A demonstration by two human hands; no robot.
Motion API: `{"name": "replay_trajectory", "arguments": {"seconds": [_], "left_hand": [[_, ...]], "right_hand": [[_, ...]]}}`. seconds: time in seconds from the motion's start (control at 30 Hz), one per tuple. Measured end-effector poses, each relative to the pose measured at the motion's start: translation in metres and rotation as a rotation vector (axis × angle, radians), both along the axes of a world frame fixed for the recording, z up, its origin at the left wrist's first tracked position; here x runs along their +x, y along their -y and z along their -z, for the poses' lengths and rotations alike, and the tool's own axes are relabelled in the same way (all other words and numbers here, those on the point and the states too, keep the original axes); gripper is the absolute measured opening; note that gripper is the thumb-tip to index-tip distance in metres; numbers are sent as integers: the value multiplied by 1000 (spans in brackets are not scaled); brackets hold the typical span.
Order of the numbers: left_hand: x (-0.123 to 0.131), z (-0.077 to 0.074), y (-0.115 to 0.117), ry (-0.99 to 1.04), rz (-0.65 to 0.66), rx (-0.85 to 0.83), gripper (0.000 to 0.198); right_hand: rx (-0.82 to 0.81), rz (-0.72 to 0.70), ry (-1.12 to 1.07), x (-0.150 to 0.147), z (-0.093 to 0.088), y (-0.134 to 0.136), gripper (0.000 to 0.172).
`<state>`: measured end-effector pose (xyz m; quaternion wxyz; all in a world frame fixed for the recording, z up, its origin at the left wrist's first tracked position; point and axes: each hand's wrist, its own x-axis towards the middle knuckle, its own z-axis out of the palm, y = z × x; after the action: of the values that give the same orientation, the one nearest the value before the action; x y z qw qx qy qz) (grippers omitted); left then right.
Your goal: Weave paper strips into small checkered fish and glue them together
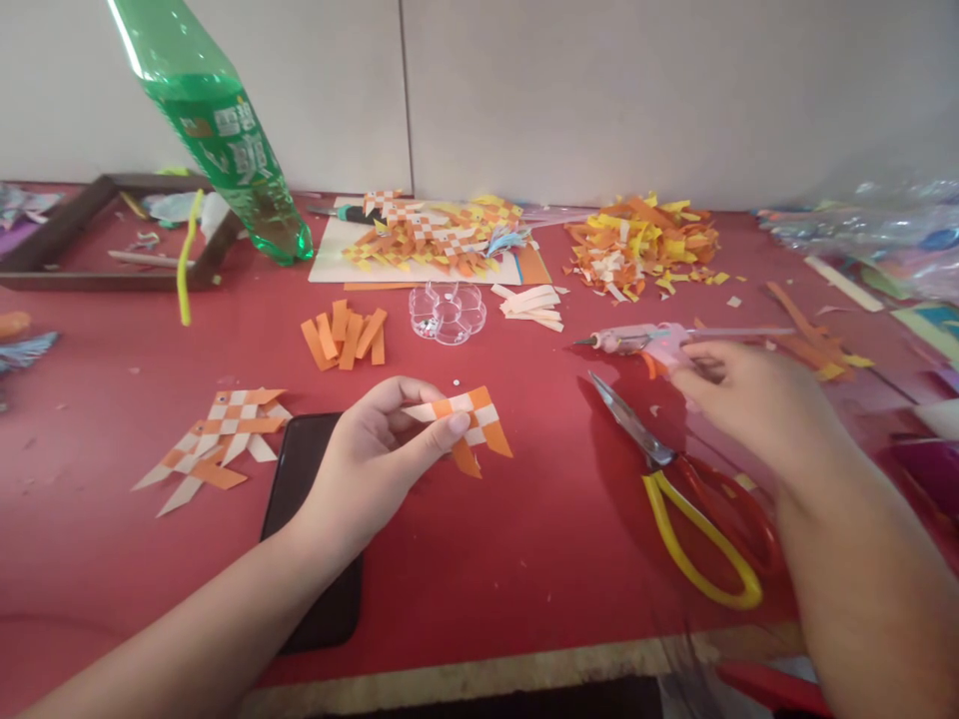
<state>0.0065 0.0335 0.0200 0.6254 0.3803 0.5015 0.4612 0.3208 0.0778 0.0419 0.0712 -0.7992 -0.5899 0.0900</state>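
Between the thumb and fingers of my left hand (382, 449) is a woven paper fish (479, 419) in orange and cream checks. Its loose strips point down and to the right. My right hand (756, 399) is closed around the handle of a pink hot glue gun (663, 345), whose nozzle points left; a clear glue stick juts out behind it. Scissors (659, 459) with one yellow and one red handle lie just below the glue gun. Two finished-looking woven fish (225, 434) rest left of a black phone (300, 449), which my left forearm partly covers.
Orange strips (345, 335), cream strips (530, 306) and a clear flower-shaped palette (448, 313) lie mid-table. Behind are a board (326, 262) piled with woven fish and a heap of scraps (644, 245). A green bottle (225, 140) stands beside a dark frame (75, 284).
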Motion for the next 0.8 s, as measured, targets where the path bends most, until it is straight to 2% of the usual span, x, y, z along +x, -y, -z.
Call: {"name": "replay_trajectory", "arguments": {"seconds": [0.07, 0.13, 0.2, 0.27, 0.37, 0.47, 0.57, 0.63, 0.67, 0.73, 0.8], "left_hand": [[0, 0, 1, -14, -5, 21, 22], [0, 1, 3, -66, -7, 43, 20], [0, 3, 4, -133, 5, 77, 18], [-1, 5, 6, -183, 3, 161, 13], [-3, 7, 9, -310, -49, 389, 7], [-7, 7, 12, -513, -68, 656, 15], [-9, 6, 14, -550, -52, 812, 23], [-9, 6, 14, -537, -63, 792, 21], [-8, 5, 13, -520, -70, 727, 18], [-4, 5, 9, -409, -43, 495, 10], [-1, 5, 4, -197, 31, 212, 15]], "right_hand": [[129, 2, -47, -1, 0, 1, 33], [334, -7, -140, -2, -1, 1, 33], [528, -67, -125, -6, -3, -1, 23], [679, -156, 14, -15, -4, -3, 10], [769, -228, 92, -35, 0, -1, 7], [815, -265, -50, -50, 18, 6, 16], [818, -335, -280, -57, 37, 14, 30], [838, -420, -346, -58, 42, 18, 30], [869, -464, -336, -59, 42, 19, 27], [912, -572, -293, -62, 35, 22, 22], [890, -654, -293, -65, 25, 24, 20]]}}
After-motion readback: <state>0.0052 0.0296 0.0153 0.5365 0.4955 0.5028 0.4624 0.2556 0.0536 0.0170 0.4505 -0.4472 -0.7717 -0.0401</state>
